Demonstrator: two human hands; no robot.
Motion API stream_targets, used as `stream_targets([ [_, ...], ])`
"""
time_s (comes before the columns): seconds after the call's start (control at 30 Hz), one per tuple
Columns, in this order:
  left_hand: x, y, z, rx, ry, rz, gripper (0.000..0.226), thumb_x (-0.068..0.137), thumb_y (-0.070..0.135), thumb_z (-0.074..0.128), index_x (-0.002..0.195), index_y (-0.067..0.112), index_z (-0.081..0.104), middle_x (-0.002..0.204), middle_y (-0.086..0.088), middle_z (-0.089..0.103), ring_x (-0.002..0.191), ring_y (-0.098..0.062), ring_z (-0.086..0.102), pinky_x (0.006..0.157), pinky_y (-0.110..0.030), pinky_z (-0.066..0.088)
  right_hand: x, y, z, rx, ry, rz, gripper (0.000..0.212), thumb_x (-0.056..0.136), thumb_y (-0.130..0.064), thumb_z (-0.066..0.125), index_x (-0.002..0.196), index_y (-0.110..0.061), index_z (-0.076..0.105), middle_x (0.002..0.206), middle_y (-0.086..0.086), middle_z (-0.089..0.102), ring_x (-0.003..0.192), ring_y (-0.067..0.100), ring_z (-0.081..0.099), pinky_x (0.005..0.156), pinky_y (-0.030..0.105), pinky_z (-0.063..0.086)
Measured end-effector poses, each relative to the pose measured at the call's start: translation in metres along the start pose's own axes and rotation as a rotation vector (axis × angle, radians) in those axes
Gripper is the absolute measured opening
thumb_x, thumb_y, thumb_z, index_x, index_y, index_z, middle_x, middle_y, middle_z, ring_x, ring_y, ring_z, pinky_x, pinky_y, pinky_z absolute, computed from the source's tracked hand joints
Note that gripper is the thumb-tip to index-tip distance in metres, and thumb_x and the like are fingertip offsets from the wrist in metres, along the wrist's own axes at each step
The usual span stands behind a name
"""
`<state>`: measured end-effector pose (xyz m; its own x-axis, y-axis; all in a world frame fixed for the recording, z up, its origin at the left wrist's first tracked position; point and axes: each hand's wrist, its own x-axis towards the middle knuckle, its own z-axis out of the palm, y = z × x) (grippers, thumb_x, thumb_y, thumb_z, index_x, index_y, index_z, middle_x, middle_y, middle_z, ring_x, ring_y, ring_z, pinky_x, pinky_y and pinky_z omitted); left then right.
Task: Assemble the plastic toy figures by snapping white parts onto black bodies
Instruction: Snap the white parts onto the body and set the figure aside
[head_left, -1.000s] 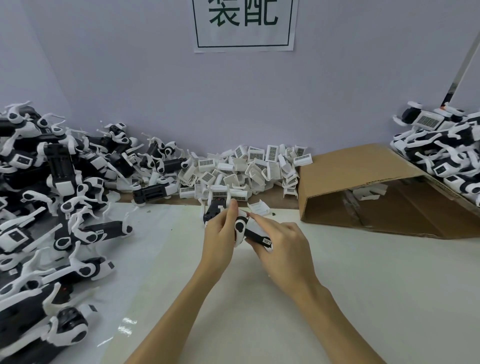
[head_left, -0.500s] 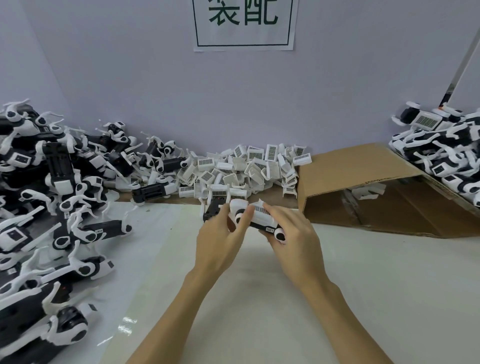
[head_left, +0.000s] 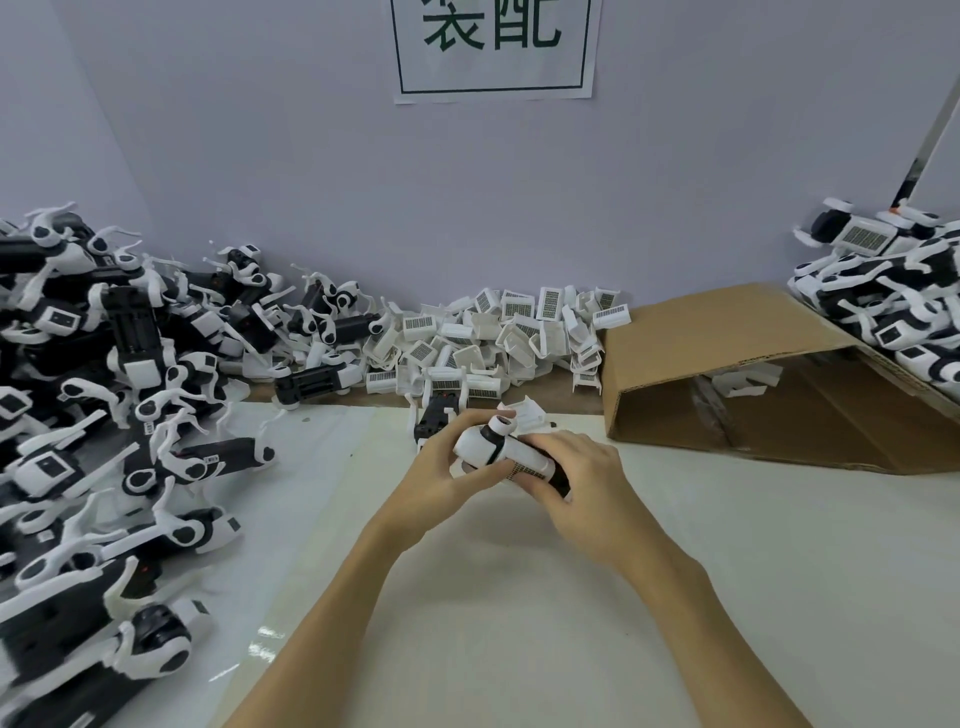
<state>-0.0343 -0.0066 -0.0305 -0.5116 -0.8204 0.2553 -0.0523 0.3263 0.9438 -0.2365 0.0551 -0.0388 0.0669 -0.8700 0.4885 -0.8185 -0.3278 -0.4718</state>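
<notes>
While the left hand (head_left: 441, 470) grips the toy figure (head_left: 498, 453), the right hand (head_left: 582, 483) clasps its three-o'clock end.

I see a bright, even picture with soft light from above, and only a faint gray shadow on the tabletop (head_left: 727, 545) under my hands. A small white shine sits on the glossy sheet (head_left: 270, 644) near the tabletop's front left edge. The toys (head_left: 78, 639) in the front left corner look smeared and fuzzy, the wall sign (head_left: 493, 47) is cut off at the top, and straight lines bend near the picture's sides, while the middle looks sharp.
</notes>
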Motion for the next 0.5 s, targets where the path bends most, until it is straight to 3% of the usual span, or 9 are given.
stream_targets([
  [0.1, 0.001, -0.002, 0.001, 0.073, 0.033, 0.026, 0.041, 0.096, 0.033, 0.082, 0.134, 0.039, 0.067, 0.129, 0.013, 0.071, 0.124, -0.011, 0.066, 0.101, -0.029, 0.051, 0.000, -0.001, -0.003, 0.049, 0.042, -0.019, 0.027, 0.094, -0.044, 0.075, 0.114, -0.026, 0.072, 0.092, -0.016, 0.066, 0.085, 0.009, 0.058, 0.088, 0.045, 0.048],
  [0.2, 0.002, -0.001, 0.003, 0.047, 0.039, 0.053, 0.038, 0.096, 0.035, 0.082, 0.132, 0.035, 0.069, 0.125, 0.009, 0.073, 0.120, -0.014, 0.068, 0.099, -0.028, 0.054, 0.001, -0.003, -0.006, 0.115, 0.121, -0.007, 0.022, 0.086, -0.040, 0.083, 0.100, -0.025, 0.074, 0.078, -0.026, 0.056, 0.077, 0.004, 0.054, 0.079, 0.034, 0.042],
  [0.3, 0.003, 0.001, 0.009, -0.033, 0.084, 0.083, 0.035, 0.096, 0.037, 0.080, 0.130, 0.033, 0.071, 0.123, 0.005, 0.075, 0.119, -0.017, 0.070, 0.097, -0.029, 0.057, 0.001, -0.004, -0.009, 0.153, 0.146, -0.004, 0.031, 0.088, -0.045, 0.079, 0.113, -0.028, 0.072, 0.098, -0.025, 0.063, 0.095, 0.005, 0.059, 0.089, 0.034, 0.045],
  [0.4, 0.007, 0.003, 0.018, -0.118, 0.209, 0.019, 0.024, 0.095, 0.041, 0.080, 0.119, 0.037, 0.075, 0.116, 0.005, 0.078, 0.113, -0.015, 0.072, 0.092, -0.028, 0.055, -0.001, -0.010, -0.004, 0.075, 0.120, -0.019, 0.062, 0.084, -0.045, 0.083, 0.138, -0.028, 0.058, 0.131, -0.016, 0.057, 0.121, 0.006, 0.053, 0.105, 0.029, 0.043],
  [0.5, 0.007, 0.000, 0.020, -0.052, 0.193, -0.034, 0.018, 0.098, 0.050, 0.075, 0.114, 0.044, 0.073, 0.109, 0.011, 0.078, 0.106, -0.005, 0.070, 0.086, -0.015, 0.049, -0.003, -0.012, 0.005, -0.001, 0.162, 0.010, 0.059, 0.083, -0.031, 0.087, 0.134, -0.025, 0.056, 0.130, -0.012, 0.060, 0.117, 0.011, 0.054, 0.100, 0.030, 0.048],
])
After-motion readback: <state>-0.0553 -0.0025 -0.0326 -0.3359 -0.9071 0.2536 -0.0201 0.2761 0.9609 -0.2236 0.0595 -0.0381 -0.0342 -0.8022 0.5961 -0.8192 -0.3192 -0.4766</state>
